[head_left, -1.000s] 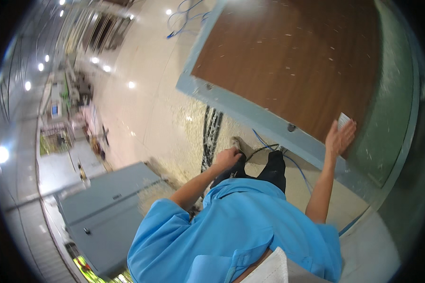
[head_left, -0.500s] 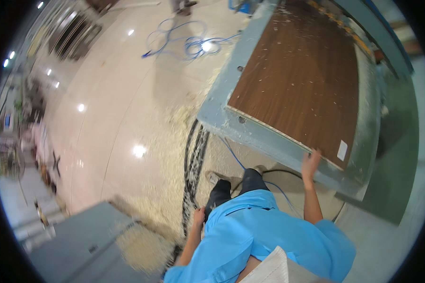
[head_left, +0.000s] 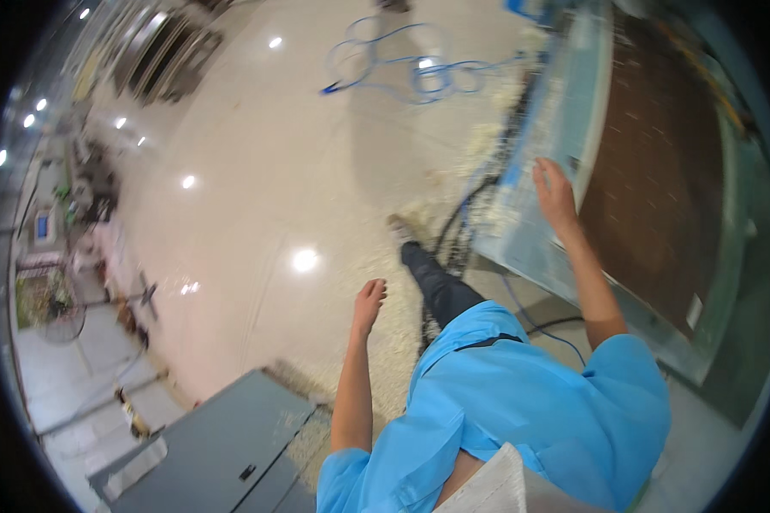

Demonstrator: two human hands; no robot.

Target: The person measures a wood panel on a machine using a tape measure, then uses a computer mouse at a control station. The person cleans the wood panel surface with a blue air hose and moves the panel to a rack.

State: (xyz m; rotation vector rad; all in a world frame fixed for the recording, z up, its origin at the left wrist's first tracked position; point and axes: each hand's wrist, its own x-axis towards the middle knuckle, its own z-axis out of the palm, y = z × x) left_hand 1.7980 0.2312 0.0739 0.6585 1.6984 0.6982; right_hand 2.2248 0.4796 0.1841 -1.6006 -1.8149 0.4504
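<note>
A dark brown wood-grain board [head_left: 650,171] with a white label lies on the blue-grey machine table [head_left: 522,244] at the right. By the board's left edge, over the table's side, is my right hand [head_left: 556,197]. Its fingers are stretched out and hold nothing; whether they touch the table I cannot tell. My left hand [head_left: 369,306] hangs over the floor with its fingers loosely bent and nothing seen in them. It is apart from the table and the board.
Pale shavings [head_left: 393,346] litter the floor along the table. A blue hose [head_left: 432,81] lies coiled ahead, and a black cable [head_left: 458,214] runs beside my foot. A grey cabinet [head_left: 222,440] stands at the lower left, with a fan [head_left: 60,316] farther left.
My right hand has let go of the board's near edge and moved forward along its left side. My left hand has swung forward, and my body has turned left with a step.
</note>
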